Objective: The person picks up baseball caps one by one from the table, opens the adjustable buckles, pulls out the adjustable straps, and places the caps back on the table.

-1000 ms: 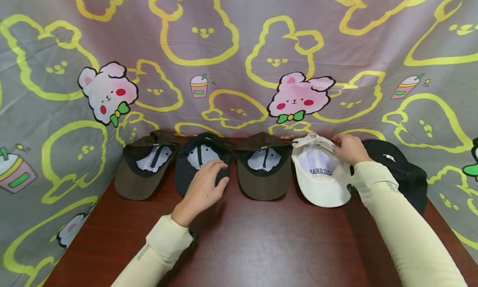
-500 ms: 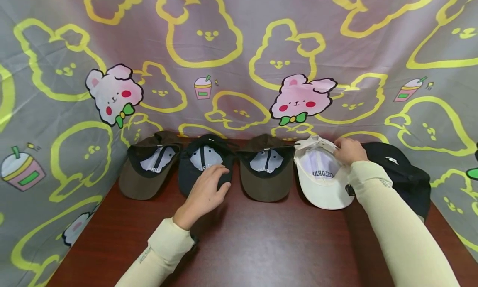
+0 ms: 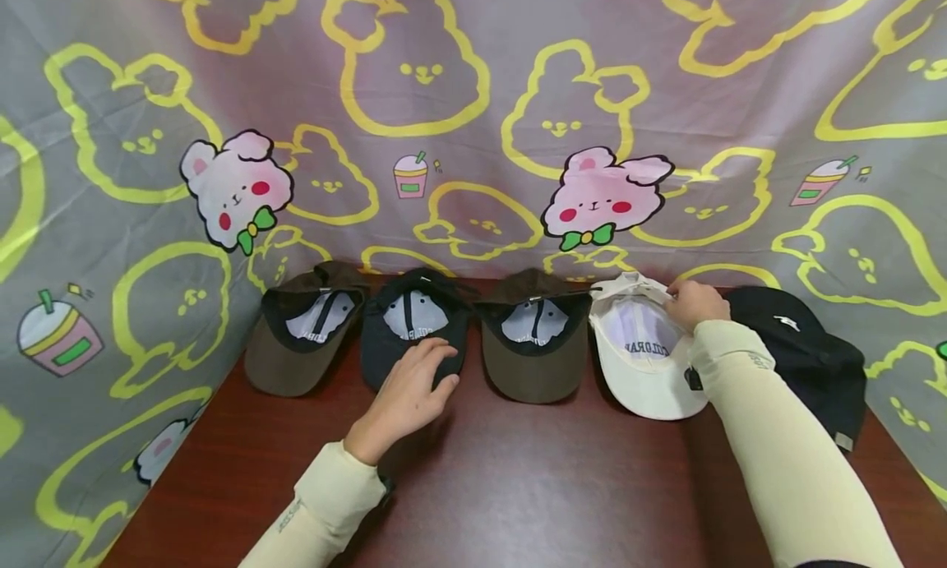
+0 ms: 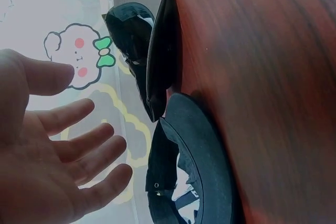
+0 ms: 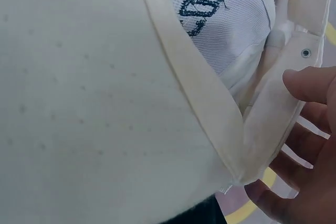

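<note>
Five-odd aside, a row of several upturned caps lines the back of the table. At its right part lies a white cap (image 3: 645,362), brim toward me, lettering inside. My right hand (image 3: 698,305) holds its right rear edge; in the right wrist view the thumb (image 5: 310,83) lies on the inner band and the fingers are outside. My left hand (image 3: 405,399) hovers in front of the dark navy cap (image 3: 377,362), fingers loosely spread, holding nothing. A brown cap (image 3: 536,375) sits between the navy and white ones. In the left wrist view, the left palm (image 4: 31,177) is bare.
Another brown cap (image 3: 284,367) lies at the far left. To the right of the white cap is a black cap (image 3: 806,338), partly covered by my right sleeve. A printed cloth (image 3: 473,157) hangs behind and beside the reddish-brown table (image 3: 547,486).
The head view has shifted slightly, so the whole scene sits a little further right and lower. My right hand stays at the white cap's edge; the left hand hovers as before.
</note>
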`<move>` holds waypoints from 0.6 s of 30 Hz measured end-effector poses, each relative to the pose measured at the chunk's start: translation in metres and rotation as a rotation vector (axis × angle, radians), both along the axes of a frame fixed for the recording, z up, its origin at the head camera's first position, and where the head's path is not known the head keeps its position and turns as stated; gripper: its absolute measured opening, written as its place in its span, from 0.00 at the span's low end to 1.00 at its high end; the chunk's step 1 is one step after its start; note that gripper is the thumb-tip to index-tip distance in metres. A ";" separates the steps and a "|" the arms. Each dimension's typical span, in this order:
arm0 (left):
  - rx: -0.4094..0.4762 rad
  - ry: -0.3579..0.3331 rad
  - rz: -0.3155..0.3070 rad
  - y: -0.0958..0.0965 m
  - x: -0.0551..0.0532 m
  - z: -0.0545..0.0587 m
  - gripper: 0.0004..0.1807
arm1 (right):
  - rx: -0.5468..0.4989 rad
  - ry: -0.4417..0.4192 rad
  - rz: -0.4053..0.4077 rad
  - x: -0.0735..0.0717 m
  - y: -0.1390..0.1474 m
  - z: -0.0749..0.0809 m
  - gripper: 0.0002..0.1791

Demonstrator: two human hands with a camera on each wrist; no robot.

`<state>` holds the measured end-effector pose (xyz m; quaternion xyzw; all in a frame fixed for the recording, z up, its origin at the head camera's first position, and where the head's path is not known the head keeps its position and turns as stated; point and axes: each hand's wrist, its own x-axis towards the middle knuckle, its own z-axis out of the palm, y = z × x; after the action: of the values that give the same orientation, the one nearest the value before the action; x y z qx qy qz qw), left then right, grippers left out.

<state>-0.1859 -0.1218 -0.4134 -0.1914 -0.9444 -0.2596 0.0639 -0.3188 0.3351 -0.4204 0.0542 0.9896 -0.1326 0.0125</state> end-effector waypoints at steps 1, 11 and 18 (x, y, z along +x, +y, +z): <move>-0.002 -0.001 0.001 0.000 0.000 0.000 0.20 | 0.004 0.003 0.001 0.000 0.000 0.000 0.22; -0.014 -0.017 0.018 -0.001 0.002 -0.002 0.22 | -0.004 -0.011 -0.007 0.000 0.002 0.000 0.22; -0.007 -0.024 0.012 -0.003 0.002 -0.004 0.22 | -0.003 0.005 -0.011 -0.001 0.005 -0.001 0.21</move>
<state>-0.1840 -0.1252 -0.4169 -0.1828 -0.9472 -0.2580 0.0536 -0.3201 0.3403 -0.4210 0.0594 0.9891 -0.1344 0.0096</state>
